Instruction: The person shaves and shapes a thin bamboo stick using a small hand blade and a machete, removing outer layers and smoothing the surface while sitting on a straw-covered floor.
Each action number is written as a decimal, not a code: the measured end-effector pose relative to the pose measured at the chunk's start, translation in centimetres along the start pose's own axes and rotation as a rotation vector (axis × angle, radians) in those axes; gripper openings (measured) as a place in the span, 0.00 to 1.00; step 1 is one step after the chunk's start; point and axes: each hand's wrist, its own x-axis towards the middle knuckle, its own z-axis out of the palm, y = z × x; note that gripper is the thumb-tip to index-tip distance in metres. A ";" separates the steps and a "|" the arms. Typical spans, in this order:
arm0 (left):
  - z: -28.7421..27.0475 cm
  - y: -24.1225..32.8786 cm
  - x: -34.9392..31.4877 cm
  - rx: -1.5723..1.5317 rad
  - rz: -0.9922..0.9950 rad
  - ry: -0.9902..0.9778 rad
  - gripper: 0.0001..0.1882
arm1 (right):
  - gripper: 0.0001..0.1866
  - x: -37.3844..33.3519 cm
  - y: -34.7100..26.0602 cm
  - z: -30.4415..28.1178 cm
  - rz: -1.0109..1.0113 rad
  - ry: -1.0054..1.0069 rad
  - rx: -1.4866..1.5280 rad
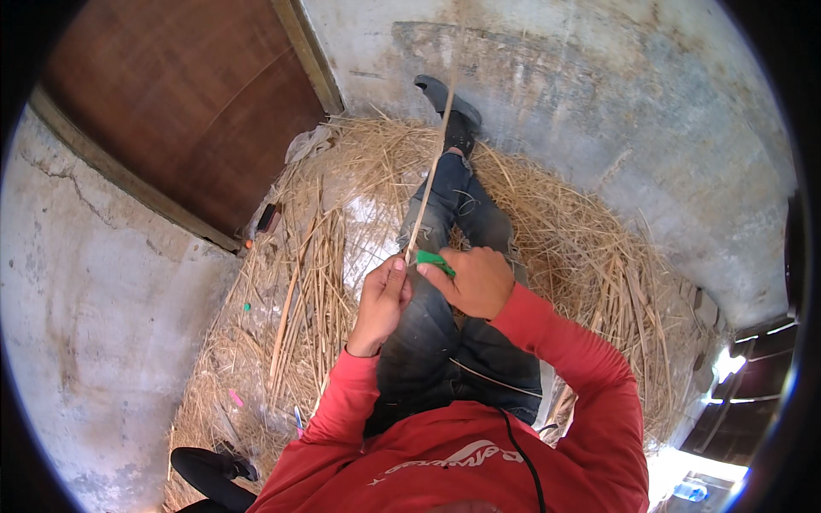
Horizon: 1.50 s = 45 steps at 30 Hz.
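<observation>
My left hand is closed in a pinch on the lower end of a long, pale, thin strip, which looks like split bamboo or cane. The strip rises from my fingers over my legs and past my foot toward the wall. My right hand is closed around a small green object and sits just right of the left hand. Its thumb side is close to the strip's end. Whether the green object is a handle or a wrap is hidden by the fingers.
My legs in dark trousers stretch ahead. Heaps of shavings and loose strips cover the floor on both sides. A brown door panel and a worn wall stand beyond. Another person's dark-clad leg is at lower left.
</observation>
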 end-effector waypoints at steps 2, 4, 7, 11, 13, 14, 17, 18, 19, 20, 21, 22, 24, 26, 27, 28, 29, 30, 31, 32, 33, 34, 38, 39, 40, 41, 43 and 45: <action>0.0 0.0 -0.4 0.069 -0.016 0.007 0.17 | 0.31 1.1 1.4 0.1 0.043 0.008 -0.005; -0.2 0.0 -1.0 0.024 -0.083 -0.013 0.16 | 0.31 2.6 3.5 -0.1 0.093 0.053 0.035; -0.5 -0.8 -1.2 -0.142 -0.168 -0.001 0.16 | 0.32 0.7 1.9 0.8 0.038 -0.078 0.140; -0.9 -1.8 -0.7 -0.315 -0.237 0.003 0.17 | 0.25 0.9 0.9 1.2 0.042 -0.129 0.057; -1.0 -1.7 -1.1 -0.415 -0.311 -0.059 0.16 | 0.25 1.7 3.0 1.5 0.049 -0.055 0.109; -1.1 -1.7 -1.3 -0.464 -0.347 -0.090 0.16 | 0.25 1.6 3.4 1.4 0.029 -0.057 0.138; -1.6 -1.3 -1.2 -0.556 -0.394 -0.108 0.16 | 0.26 0.6 1.4 1.0 -0.017 -0.126 0.138; -1.4 -1.2 -1.3 -0.525 -0.382 -0.101 0.15 | 0.28 0.0 0.9 1.1 -0.028 -0.143 0.135; -1.2 -1.0 -1.1 -0.493 -0.370 -0.093 0.15 | 0.29 -0.3 0.4 0.9 -0.038 -0.160 0.133; -1.1 -0.9 -1.0 -0.461 -0.359 -0.085 0.15 | 0.29 0.1 0.3 0.1 -0.024 -0.120 0.081; -1.0 -1.0 -0.7 -0.472 -0.359 -0.097 0.15 | 0.29 0.2 0.5 0.3 -0.019 -0.127 0.095; -0.9 -1.2 -0.4 -0.483 -0.360 -0.109 0.15 | 0.30 0.3 0.8 0.8 -0.015 -0.134 0.109; -0.8 -1.2 -0.5 -0.482 -0.366 -0.108 0.15 | 0.30 0.0 0.8 1.5 -0.045 -0.134 0.057; -0.6 -1.1 -1.1 -0.458 -0.377 -0.080 0.15 | 0.30 0.3 0.8 0.5 -0.061 -0.124 -0.007; -0.6 -1.2 -1.0 -0.451 -0.366 -0.085 0.15 | 0.30 0.5 0.9 0.0 -0.065 -0.125 -0.040; -0.7 -1.3 -0.8 -0.445 -0.355 -0.089 0.15 | 0.31 0.9 1.4 0.0 -0.039 -0.110 0.004; -0.7 -1.4 -0.7 -0.438 -0.344 -0.093 0.15 | 0.31 1.0 1.3 0.4 -0.029 -0.117 0.018; -0.6 -1.4 -0.6 -0.442 -0.348 -0.091 0.15 | 0.31 1.2 1.4 0.5 -0.019 -0.123 0.026; -0.4 -1.4 -0.6 -0.447 -0.351 -0.088 0.15 | 0.32 1.3 1.5 0.7 -0.009 -0.129 0.033; -0.3 -1.3 -0.6 -0.451 -0.354 -0.085 0.15 | 0.32 0.9 1.4 1.0 -0.033 -0.123 0.031; -0.4 -1.3 -0.7 -0.444 -0.368 -0.079 0.16 | 0.32 0.1 1.2 1.6 -0.056 -0.112 0.034; -0.6 -1.3 -1.1 -0.437 -0.382 -0.074 0.17 | 0.32 -0.3 1.0 1.8 -0.078 -0.102 0.037; -1.6 -2.0 -1.9 -0.414 -0.392 -0.115 0.18 | 0.30 1.2 2.1 1.0 -0.097 -0.147 -0.078; -1.5 -2.1 -1.8 -0.409 -0.392 -0.105 0.18 | 0.30 1.3 2.3 1.2 -0.099 -0.141 -0.064; -1.3 -2.1 -1.6 -0.403 -0.392 -0.095 0.18 | 0.30 1.4 2.4 1.4 -0.102 -0.134 -0.050; -1.2 -2.1 -1.6 -0.397 -0.391 -0.085 0.18 | 0.30 1.6 2.4 1.4 -0.104 -0.126 -0.035; -1.5 -1.9 -1.7 -0.396 -0.376 -0.072 0.18 | 0.31 2.1 1.9 1.2 -0.072 -0.142 -0.076; -1.7 -1.7 -2.2 -0.374 -0.385 -0.072 0.18 | 0.32 2.9 2.5 1.6 0.001 -0.096 -0.065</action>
